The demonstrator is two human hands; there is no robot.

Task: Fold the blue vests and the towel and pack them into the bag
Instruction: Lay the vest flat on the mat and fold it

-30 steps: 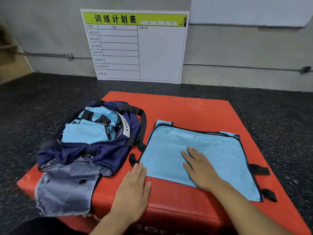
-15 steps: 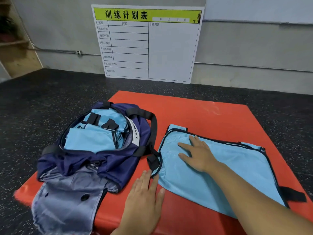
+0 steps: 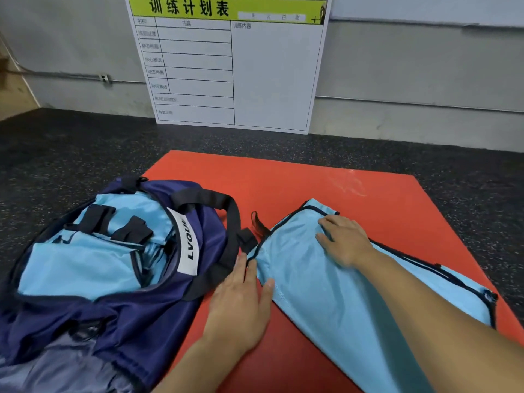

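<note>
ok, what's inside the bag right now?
The bag lies open: folded blue vests with dark straps show in its mouth. How many, and anything beneath them, is covered.

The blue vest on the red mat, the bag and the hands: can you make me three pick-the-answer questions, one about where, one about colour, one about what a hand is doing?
1. Where is the navy bag compared with the flat blue vest?
A. To its left
B. To its right
C. On top of it

2. What colour is the mat under the vest?
A. Green
B. Red
C. Yellow

3. What is the right hand doing?
A. Lifting the vest in the air
B. Zipping the bag
C. Pressing flat on the vest

Answers:
1. A, since the bag sits at the mat's left edge, beside the vest.
2. B, as bare red shows all round the vest.
3. C, because its fingers lie spread on the cloth; the left hand rests flat at the vest's near corner.
</note>
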